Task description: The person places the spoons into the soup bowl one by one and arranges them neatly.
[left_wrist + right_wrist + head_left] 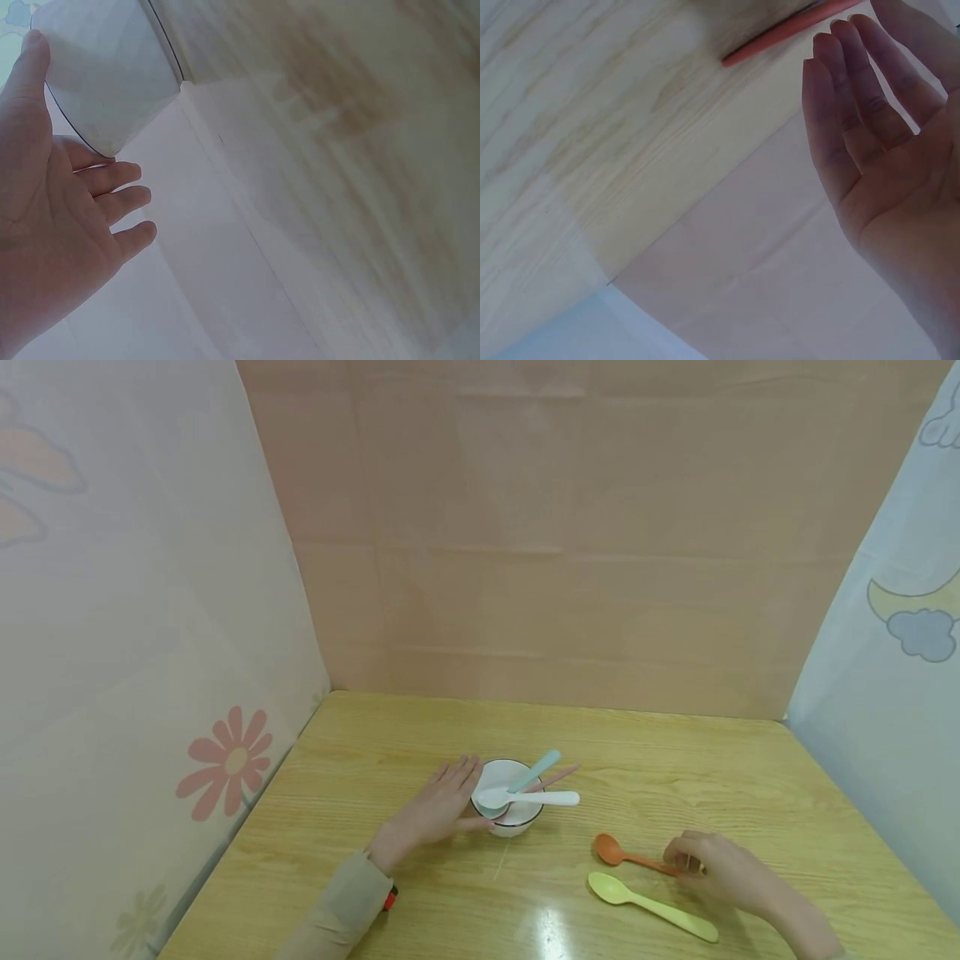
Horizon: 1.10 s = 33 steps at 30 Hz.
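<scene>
A white bowl (508, 831) with a dark rim stands mid-table, holding a white spoon (551, 797), a teal spoon (542, 766) and something with a pink handle (564, 772). My left hand (438, 806) rests against the bowl's left side, fingers extended and thumb along its near side; the left wrist view shows the hand (67, 187) touching it. To the right lies an orange spoon (609, 850). Bent fingers of my right hand (716, 864) hover at its handle; the right wrist view shows a gap between thumb and fingers. A yellow spoon (660, 910) lies nearer me.
The wooden table (420, 727) is bounded by a tan back sheet (555, 543), a flowered left sheet (165, 610) and a patterned right sheet (870, 718). A small red and black item (390, 900) shows beside the left sleeve (345, 893).
</scene>
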Each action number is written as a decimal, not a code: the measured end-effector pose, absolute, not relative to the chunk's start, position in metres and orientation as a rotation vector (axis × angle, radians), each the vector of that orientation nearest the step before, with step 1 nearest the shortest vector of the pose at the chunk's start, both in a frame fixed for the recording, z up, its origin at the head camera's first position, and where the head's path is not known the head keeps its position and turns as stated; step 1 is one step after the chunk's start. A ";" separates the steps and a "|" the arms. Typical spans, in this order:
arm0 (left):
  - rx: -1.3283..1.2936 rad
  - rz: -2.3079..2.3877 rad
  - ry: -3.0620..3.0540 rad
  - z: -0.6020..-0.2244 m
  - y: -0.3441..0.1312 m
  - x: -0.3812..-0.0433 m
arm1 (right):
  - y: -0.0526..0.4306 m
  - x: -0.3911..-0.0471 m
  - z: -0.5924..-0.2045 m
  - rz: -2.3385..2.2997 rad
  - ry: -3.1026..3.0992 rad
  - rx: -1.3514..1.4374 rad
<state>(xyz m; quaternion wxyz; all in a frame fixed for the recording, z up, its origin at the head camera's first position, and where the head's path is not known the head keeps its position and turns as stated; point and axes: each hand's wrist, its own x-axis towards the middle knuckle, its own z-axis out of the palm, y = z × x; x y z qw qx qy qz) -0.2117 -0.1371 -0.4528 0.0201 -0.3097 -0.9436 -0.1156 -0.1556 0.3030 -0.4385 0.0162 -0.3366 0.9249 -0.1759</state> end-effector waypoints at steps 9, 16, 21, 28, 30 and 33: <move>-0.963 -0.372 -2.936 -0.452 -0.137 -0.210 | 0.307 -0.156 -0.446 -0.575 2.893 -1.086; -0.972 -0.403 -2.935 -0.451 -0.137 -0.210 | 0.306 -0.156 -0.446 -0.596 2.899 -1.062; -0.972 -0.411 -2.936 -0.451 -0.137 -0.211 | 0.305 -0.157 -0.446 -0.617 2.885 -1.031; -0.962 -0.404 -2.941 -0.452 -0.138 -0.211 | 0.306 -0.159 -0.447 -0.642 2.833 -0.983; -0.962 -0.401 -2.941 -0.452 -0.138 -0.211 | 0.306 -0.159 -0.448 -0.645 2.827 -0.965; -0.962 -0.395 -2.945 -0.452 -0.138 -0.210 | 0.306 -0.160 -0.449 -0.652 2.828 -0.969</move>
